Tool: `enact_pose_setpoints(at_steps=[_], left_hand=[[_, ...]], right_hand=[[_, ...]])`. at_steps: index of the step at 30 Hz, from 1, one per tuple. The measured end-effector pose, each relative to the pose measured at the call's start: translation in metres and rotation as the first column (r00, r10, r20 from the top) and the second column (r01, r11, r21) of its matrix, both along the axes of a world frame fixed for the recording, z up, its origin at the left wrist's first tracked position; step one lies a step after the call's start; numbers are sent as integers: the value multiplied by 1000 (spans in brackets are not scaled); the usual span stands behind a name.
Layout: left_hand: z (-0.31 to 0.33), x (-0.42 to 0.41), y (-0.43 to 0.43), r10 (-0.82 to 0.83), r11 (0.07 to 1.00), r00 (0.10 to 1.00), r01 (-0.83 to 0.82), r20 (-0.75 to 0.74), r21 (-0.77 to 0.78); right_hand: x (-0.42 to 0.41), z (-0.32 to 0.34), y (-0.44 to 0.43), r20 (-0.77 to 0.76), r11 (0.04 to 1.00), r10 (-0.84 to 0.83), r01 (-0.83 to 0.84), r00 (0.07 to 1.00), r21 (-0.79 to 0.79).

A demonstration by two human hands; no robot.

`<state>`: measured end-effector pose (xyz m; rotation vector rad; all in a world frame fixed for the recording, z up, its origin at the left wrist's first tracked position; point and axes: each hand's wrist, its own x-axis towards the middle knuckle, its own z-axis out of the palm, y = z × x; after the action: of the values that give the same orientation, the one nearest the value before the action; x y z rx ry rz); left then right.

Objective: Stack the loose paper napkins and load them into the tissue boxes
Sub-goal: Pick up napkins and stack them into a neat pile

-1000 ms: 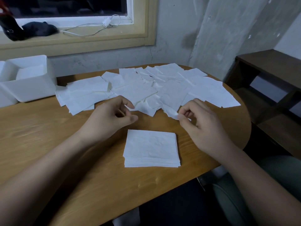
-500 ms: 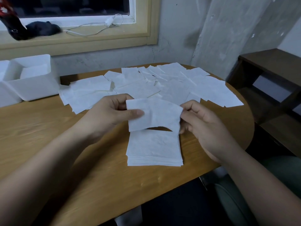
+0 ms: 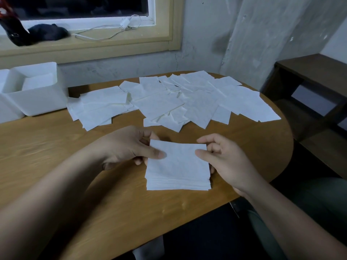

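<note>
A white paper napkin [image 3: 178, 158] lies flat over a neat stack of napkins [image 3: 178, 183] near the table's front edge. My left hand [image 3: 129, 147] pinches the napkin's left edge, thumb on top. My right hand [image 3: 223, 160] pinches its right edge the same way. Beyond them, several loose napkins [image 3: 169, 102] are scattered across the middle and far side of the table. A white open tissue box [image 3: 35, 98] stands at the far left with napkins inside.
The round wooden table [image 3: 56, 147] ends close behind the stack, with a dark chair gap below. A second white box edge [image 3: 7, 111] shows at the far left. A dark wooden shelf [image 3: 309, 91] stands to the right. The windowsill holds a cable and dark objects.
My right hand picked a napkin from the loose pile, both hands took its sides, and they lowered it from above onto the stack.
</note>
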<state>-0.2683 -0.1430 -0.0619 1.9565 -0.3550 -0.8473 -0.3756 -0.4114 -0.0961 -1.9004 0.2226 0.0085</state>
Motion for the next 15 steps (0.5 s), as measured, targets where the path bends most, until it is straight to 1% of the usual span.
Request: enact_pose_setpoints(at_steps=[8, 12, 15], left_hand=[[-7, 5, 3, -27, 991, 998, 19, 62, 132], [-10, 7, 5, -67, 974, 994, 45, 92, 223], [-11, 9, 6, -97, 961, 989, 63, 113, 269]], right_hand=[[3, -16, -3, 57, 988, -2, 11, 998, -156], [2, -18, -3, 81, 956, 2, 22, 997, -294], [2, -14, -5, 68, 946, 2, 20, 998, -323]])
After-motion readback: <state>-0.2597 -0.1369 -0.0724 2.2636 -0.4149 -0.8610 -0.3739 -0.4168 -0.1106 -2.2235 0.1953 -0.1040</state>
